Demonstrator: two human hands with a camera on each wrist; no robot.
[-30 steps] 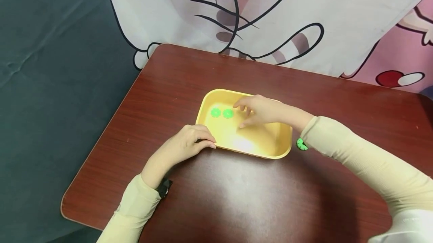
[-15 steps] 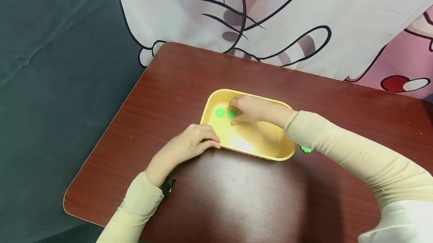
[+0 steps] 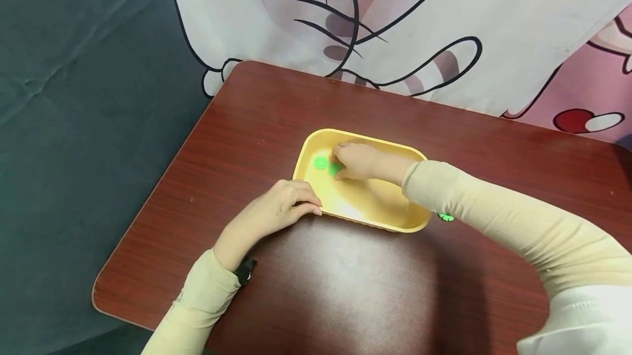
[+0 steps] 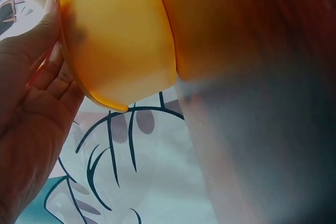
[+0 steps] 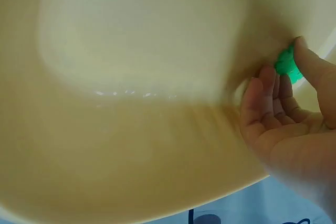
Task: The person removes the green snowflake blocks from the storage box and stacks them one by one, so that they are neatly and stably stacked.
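My left hand (image 3: 276,208) grips the front left rim of a yellow plastic basin (image 3: 365,223), its thumb low at the outer wall. In the left wrist view, the thumb and fingers of the left hand (image 4: 39,82) lie along the basin's edge (image 4: 115,35). Inside the basin, my right hand (image 3: 362,161) pinches a green notched plastic disc (image 3: 335,169) near the floor. The right wrist view has that green disc (image 5: 286,65) between thumb and fingertips of the right hand (image 5: 294,124). A second green disc (image 3: 321,163) lies just left of it.
Another green disc (image 3: 446,217) lies on the table right of the basin, partly covered by the right sleeve (image 3: 474,196). The brown wooden table (image 3: 237,141) has a rounded left corner. A cartoon-printed cloth (image 3: 419,9) hangs behind it.
My right hand has moved left and down into the basin and taken hold of the right-hand green disc, which has shifted slightly. The left hand keeps its place on the rim.
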